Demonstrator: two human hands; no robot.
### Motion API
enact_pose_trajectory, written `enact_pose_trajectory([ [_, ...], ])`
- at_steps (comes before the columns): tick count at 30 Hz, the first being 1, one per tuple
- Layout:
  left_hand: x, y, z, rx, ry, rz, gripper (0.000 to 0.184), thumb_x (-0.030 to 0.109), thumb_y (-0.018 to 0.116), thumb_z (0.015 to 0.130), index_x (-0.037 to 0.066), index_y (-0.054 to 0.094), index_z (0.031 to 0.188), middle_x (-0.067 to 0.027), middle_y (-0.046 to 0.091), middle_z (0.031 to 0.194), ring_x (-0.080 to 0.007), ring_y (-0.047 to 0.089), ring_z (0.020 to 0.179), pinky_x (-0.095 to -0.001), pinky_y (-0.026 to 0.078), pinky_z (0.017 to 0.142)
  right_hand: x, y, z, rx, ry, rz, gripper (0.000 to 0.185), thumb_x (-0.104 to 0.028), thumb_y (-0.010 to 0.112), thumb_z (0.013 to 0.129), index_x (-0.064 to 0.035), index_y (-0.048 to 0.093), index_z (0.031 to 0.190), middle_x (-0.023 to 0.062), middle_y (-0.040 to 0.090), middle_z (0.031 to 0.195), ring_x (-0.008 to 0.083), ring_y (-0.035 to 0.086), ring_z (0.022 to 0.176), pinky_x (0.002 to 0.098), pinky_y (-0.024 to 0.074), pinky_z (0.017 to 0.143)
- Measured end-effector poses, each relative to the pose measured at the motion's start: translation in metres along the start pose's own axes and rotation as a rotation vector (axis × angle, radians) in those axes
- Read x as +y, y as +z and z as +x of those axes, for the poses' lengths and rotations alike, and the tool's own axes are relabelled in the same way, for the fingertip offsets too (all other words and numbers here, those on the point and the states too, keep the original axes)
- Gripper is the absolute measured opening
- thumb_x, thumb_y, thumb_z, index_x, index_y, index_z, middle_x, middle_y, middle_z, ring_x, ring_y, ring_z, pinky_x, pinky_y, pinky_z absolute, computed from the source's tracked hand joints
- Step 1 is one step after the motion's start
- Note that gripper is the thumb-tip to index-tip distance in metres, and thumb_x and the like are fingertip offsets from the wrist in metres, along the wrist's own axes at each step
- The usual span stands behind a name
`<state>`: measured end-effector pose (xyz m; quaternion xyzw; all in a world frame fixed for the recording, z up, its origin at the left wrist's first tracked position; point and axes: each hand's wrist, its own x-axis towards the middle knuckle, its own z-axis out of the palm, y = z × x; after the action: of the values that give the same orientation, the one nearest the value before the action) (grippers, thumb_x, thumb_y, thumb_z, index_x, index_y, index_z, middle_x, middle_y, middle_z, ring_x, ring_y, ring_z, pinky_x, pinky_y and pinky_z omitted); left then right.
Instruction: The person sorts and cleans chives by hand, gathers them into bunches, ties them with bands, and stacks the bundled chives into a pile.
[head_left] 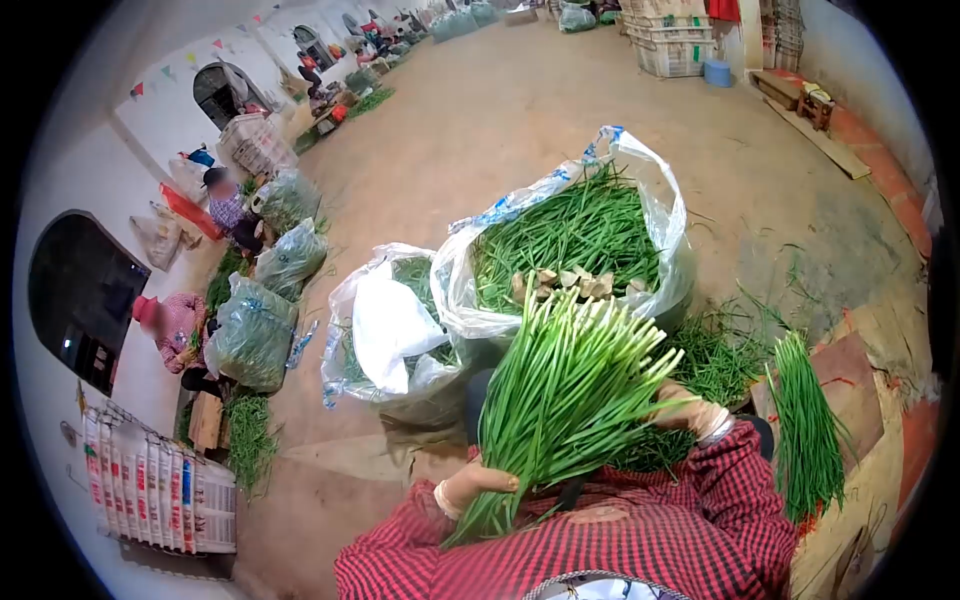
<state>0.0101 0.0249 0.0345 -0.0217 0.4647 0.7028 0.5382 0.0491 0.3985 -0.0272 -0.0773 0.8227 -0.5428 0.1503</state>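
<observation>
A large bunch of long green stalks with pale ends [570, 385] is held in front of my chest, its pale ends pointing up and away. My left hand [475, 486] is closed round the lower leafy part. At the right side of the bunch, my right hand [690, 410] is closed against the stalks, its fingers partly hidden. Just beyond stands an open plastic bag [678, 270] filled with green stalks and some brown pieces. Beside it on the left is a smaller plastic bag [345, 375] with a white sheet or bag [388, 325] on top.
Another green bunch [805, 430] lies at the right, near loose stalks [715, 355] on the floor. Two people [175, 330] [230, 205] sit along the left wall among full bags [250, 335]. White baskets [160, 480] stand at the lower left, crates [672, 45] at the back.
</observation>
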Motion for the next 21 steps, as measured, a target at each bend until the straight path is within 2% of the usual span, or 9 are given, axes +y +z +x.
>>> enact_pose_trajectory([
  [4,0.002,0.011,0.004,-0.011,-0.004,0.055,0.042,-0.001,0.065,0.081,-0.003,0.055,0.122,-0.0101,0.066,0.089,-0.0157,0.063,0.075,-0.0286,0.051,0.063,0.008,0.016,-0.001,0.055,-0.003,0.182,0.040,-0.019,0.060,0.088,-0.0057,0.057,0.126,0.0120,0.063,0.118,0.0231,0.060,0.105,0.0355,0.0469,0.094],
  [8,0.005,0.006,-0.003,0.042,-0.033,0.109,0.039,0.000,0.068,0.078,-0.002,0.060,0.116,-0.0103,0.068,0.094,-0.0167,0.065,0.080,-0.0294,0.052,0.071,0.008,0.020,0.002,0.311,-0.158,0.499,0.037,-0.022,0.056,0.091,-0.0020,0.059,0.123,0.0107,0.065,0.115,0.0216,0.061,0.101,0.0347,0.0485,0.089],
  [9,-0.002,0.001,0.000,0.098,-0.027,0.137,0.051,-0.007,0.061,0.075,0.000,0.055,0.125,-0.0099,0.067,0.099,-0.0180,0.065,0.085,-0.0309,0.052,0.074,0.006,0.017,0.002,0.386,-0.207,0.547,0.037,-0.022,0.055,0.092,-0.0011,0.059,0.122,0.0104,0.065,0.115,0.0212,0.062,0.100,0.0345,0.0489,0.088],
  [10,-0.002,0.001,0.000,0.163,0.008,0.177,0.045,-0.004,0.062,0.074,0.000,0.059,0.119,-0.0092,0.066,0.090,-0.0182,0.064,0.076,-0.0309,0.052,0.067,0.003,0.013,0.002,0.471,-0.236,0.583,0.037,-0.023,0.054,0.093,-0.0002,0.059,0.121,0.0100,0.066,0.114,0.0209,0.062,0.099,0.0343,0.0493,0.087],
  [12,0.011,0.002,-0.012,0.145,-0.115,0.156,0.040,0.001,0.063,0.073,-0.002,0.060,0.112,-0.0128,0.066,0.089,-0.0208,0.064,0.071,-0.0321,0.051,0.060,-0.011,-0.003,-0.003,0.645,-0.100,0.540,0.028,-0.023,0.056,0.093,-0.0014,0.064,0.108,0.0088,0.068,0.104,0.0173,0.063,0.092,0.0320,0.0497,0.082],
  [14,-0.007,-0.021,-0.008,0.186,0.062,0.191,0.042,0.004,0.062,0.070,-0.008,0.058,0.110,-0.0179,0.065,0.087,-0.0244,0.062,0.066,-0.0324,0.050,0.057,-0.020,-0.023,-0.014,0.800,0.067,0.510,0.024,-0.024,0.057,0.094,-0.0026,0.069,0.095,0.0076,0.071,0.093,0.0138,0.064,0.086,0.0296,0.0500,0.076],
  [18,0.011,-0.008,-0.018,0.143,0.063,0.089,0.032,0.009,0.062,0.074,-0.007,0.056,0.101,-0.0132,0.057,0.070,-0.0180,0.047,0.052,-0.0298,0.036,0.046,-0.008,-0.064,-0.051,0.954,-0.042,0.751,0.029,-0.029,0.057,0.096,-0.0040,0.067,0.107,0.0074,0.071,0.083,0.0153,0.065,0.091,0.0310,0.0490,0.086],
  [20,0.019,-0.014,-0.019,0.076,0.134,0.101,0.032,0.013,0.063,0.078,-0.011,0.058,0.099,-0.0152,0.060,0.075,-0.0200,0.053,0.058,-0.0301,0.041,0.053,0.012,-0.083,-0.074,0.951,0.085,0.606,0.033,-0.031,0.058,0.095,-0.0035,0.065,0.111,0.0074,0.071,0.085,0.0156,0.066,0.094,0.0309,0.0489,0.088],
  [21,0.022,-0.016,-0.019,0.004,0.216,0.110,0.036,0.017,0.064,0.083,-0.016,0.060,0.097,-0.0173,0.063,0.080,-0.0220,0.058,0.064,-0.0304,0.046,0.059,0.025,-0.086,-0.082,0.820,0.295,0.293,0.046,-0.035,0.060,0.093,0.0005,0.059,0.122,0.0135,0.069,0.103,0.0211,0.063,0.105,0.0330,0.0472,0.094],
])
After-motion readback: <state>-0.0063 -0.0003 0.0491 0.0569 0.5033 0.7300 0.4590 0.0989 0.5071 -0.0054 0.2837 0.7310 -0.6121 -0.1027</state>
